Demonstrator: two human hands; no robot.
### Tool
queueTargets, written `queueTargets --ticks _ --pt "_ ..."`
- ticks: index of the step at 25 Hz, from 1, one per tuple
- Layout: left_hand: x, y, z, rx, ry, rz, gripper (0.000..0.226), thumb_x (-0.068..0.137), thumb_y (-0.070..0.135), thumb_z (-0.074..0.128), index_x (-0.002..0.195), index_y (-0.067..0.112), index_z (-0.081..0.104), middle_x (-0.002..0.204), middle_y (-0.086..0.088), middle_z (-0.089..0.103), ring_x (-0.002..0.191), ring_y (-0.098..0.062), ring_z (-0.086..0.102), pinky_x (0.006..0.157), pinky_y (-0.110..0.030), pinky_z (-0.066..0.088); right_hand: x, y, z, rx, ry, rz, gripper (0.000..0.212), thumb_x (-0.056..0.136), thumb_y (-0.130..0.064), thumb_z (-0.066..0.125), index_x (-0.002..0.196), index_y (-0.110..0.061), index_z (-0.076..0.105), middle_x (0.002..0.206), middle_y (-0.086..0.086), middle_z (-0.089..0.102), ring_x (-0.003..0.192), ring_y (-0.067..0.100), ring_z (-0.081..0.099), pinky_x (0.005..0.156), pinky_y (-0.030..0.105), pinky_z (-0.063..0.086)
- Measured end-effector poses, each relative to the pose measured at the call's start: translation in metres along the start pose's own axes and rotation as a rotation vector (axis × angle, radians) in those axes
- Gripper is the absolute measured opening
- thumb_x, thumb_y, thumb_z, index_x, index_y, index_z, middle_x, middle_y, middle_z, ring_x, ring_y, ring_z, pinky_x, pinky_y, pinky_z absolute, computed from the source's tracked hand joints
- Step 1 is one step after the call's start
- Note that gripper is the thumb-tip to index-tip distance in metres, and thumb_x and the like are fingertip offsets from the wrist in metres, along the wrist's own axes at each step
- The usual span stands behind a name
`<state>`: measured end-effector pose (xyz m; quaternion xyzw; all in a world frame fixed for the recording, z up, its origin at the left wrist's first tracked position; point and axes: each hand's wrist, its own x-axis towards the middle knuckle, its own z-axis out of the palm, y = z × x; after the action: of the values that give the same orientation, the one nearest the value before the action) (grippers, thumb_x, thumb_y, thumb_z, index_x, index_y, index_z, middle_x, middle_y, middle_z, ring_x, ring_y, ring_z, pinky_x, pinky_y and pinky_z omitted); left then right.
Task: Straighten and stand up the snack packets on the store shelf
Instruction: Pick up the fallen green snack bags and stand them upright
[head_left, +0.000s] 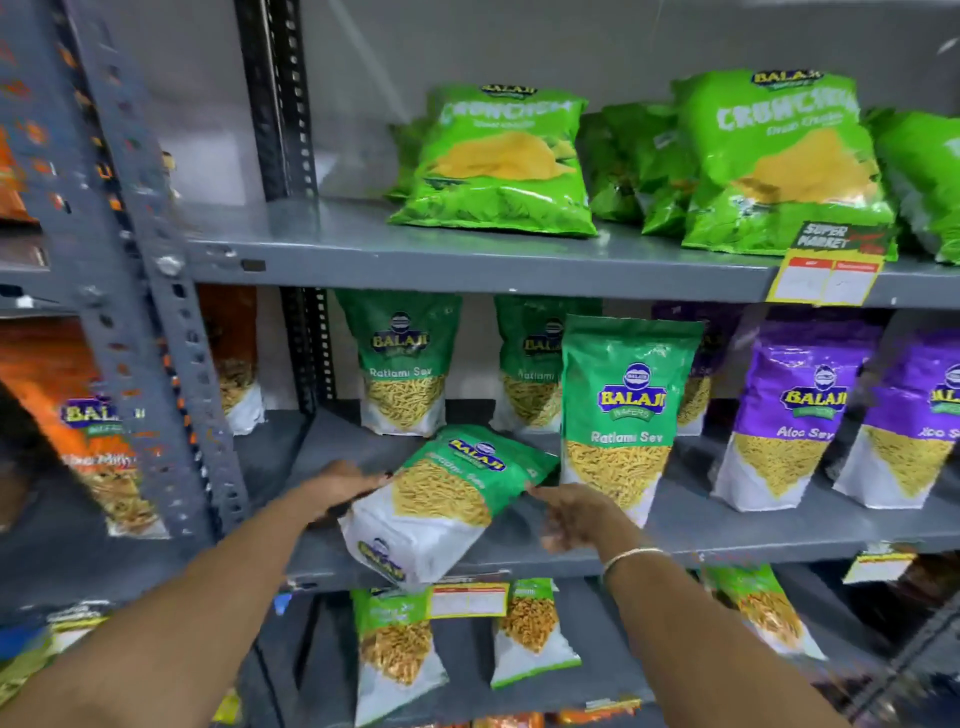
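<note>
A green and white Ratlami Sev packet (441, 499) lies tilted on its back on the middle shelf (727, 525), its bottom end hanging over the front edge. My left hand (337, 486) touches its left side and my right hand (576, 514) touches its right edge, fingers spread. Whether either hand grips the packet is unclear. Beside it on the right, another Ratlami Sev packet (623, 410) stands upright. Two more green packets (402, 364) stand at the back of the shelf.
Purple Aloo Sev packets (795, 410) stand to the right. Light green Crunchem bags (498, 161) sit on the top shelf. More packets (400, 654) stand on the shelf below. A grey slotted upright (156, 291) and orange packets (98, 431) are on the left. Yellow price tags (826, 280) hang from the shelf edges.
</note>
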<state>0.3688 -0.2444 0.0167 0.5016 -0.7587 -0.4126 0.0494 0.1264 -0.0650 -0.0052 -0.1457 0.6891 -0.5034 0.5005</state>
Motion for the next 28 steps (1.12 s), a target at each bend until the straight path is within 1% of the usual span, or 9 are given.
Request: queueTargets --ticks 3,8,10,12,15,17,20,25,28 --pt "0.009 -0.022 -0.008 -0.272 -0.311 -0.126 0.042 0.085 0.041 0.056 0.118 0.014 0.053 0.115 -0.009 0.056 0.099 -0.023 0.055 0.085 -0.035 0.043 0.026 0.007 0.054 0.191 0.025 -0.012 0.03 0.089 -0.04 0.049 0.081 -0.012 0.054 0.032 -0.001 0.057 0.036 0.019 0.055 0.061 0.032 0.059" --pt "0.015 -0.025 -0.007 -0.312 -0.431 -0.117 0.02 0.082 0.016 0.067 0.076 0.014 0.048 0.079 -0.003 0.057 0.072 -0.014 0.06 0.063 -0.032 0.058 0.041 0.001 0.076 0.34 0.187 -0.058 0.039 0.093 -0.019 0.043 0.124 0.003 0.049 0.058 0.002 0.075 0.08 0.027 0.062 0.077 0.038 0.05" --pt "0.01 -0.029 -0.007 -0.317 -0.421 -0.085 0.021 0.079 0.011 0.07 0.088 0.011 0.05 0.088 -0.002 0.059 0.078 -0.013 0.059 0.059 -0.029 0.056 0.042 -0.007 0.078 0.375 0.218 -0.051 0.033 0.09 -0.012 0.051 0.119 0.003 0.053 0.07 0.013 0.074 0.079 0.031 0.058 0.063 0.041 0.056" --pt "0.003 -0.033 -0.005 -0.292 -0.391 -0.026 0.053 0.071 0.015 0.077 0.115 0.007 0.048 0.111 -0.004 0.058 0.097 -0.018 0.055 0.063 -0.027 0.053 0.024 -0.026 0.083 0.364 0.189 -0.095 0.021 0.088 -0.008 0.055 0.106 0.003 0.055 0.075 0.012 0.063 0.074 0.028 0.059 0.046 0.033 0.058" --pt "-0.013 -0.028 0.0 -0.29 -0.291 0.04 0.046 0.069 0.011 0.077 0.108 0.016 0.054 0.106 -0.001 0.061 0.1 -0.019 0.054 0.072 -0.03 0.049 0.008 -0.058 0.083 0.196 0.247 -0.217 0.04 0.083 -0.012 0.064 0.117 0.009 0.054 0.105 0.01 0.063 0.111 0.029 0.058 0.098 0.04 0.05" --pt "-0.023 -0.02 0.003 -0.3 -0.215 0.097 0.039 0.068 0.006 0.077 0.093 0.024 0.053 0.108 -0.004 0.064 0.097 -0.02 0.056 0.081 -0.034 0.049 -0.001 -0.067 0.082 0.139 0.248 -0.301 0.049 0.08 -0.011 0.067 0.122 0.01 0.051 0.127 0.018 0.058 0.12 0.033 0.054 0.106 0.04 0.042" --pt "-0.021 -0.012 0.012 -0.273 -0.061 0.169 0.062 0.063 0.004 0.081 0.117 0.012 0.051 0.129 -0.012 0.059 0.113 -0.025 0.055 0.096 -0.033 0.044 -0.002 -0.076 0.084 0.181 0.235 -0.367 0.048 0.078 -0.007 0.069 0.121 0.01 0.052 0.127 0.025 0.058 0.114 0.038 0.058 0.102 0.046 0.046" --pt "-0.001 -0.014 0.038 -0.43 0.114 0.154 0.075 0.054 0.011 0.08 0.12 0.011 0.044 0.126 -0.015 0.058 0.107 -0.025 0.056 0.082 -0.037 0.053 0.019 -0.083 0.09 0.182 0.149 -0.47 0.035 0.082 -0.001 0.062 0.114 0.012 0.057 0.109 0.022 0.062 0.069 0.018 0.059 0.072 0.032 0.051" --pt "0.011 -0.016 0.053 -0.467 0.23 0.166 0.071 0.056 0.006 0.079 0.116 0.01 0.043 0.121 -0.017 0.056 0.114 -0.029 0.053 0.081 -0.034 0.048 0.034 -0.076 0.091 0.198 0.138 -0.474 0.038 0.081 -0.003 0.063 0.116 0.011 0.056 0.119 0.026 0.062 0.081 0.024 0.061 0.088 0.042 0.051"
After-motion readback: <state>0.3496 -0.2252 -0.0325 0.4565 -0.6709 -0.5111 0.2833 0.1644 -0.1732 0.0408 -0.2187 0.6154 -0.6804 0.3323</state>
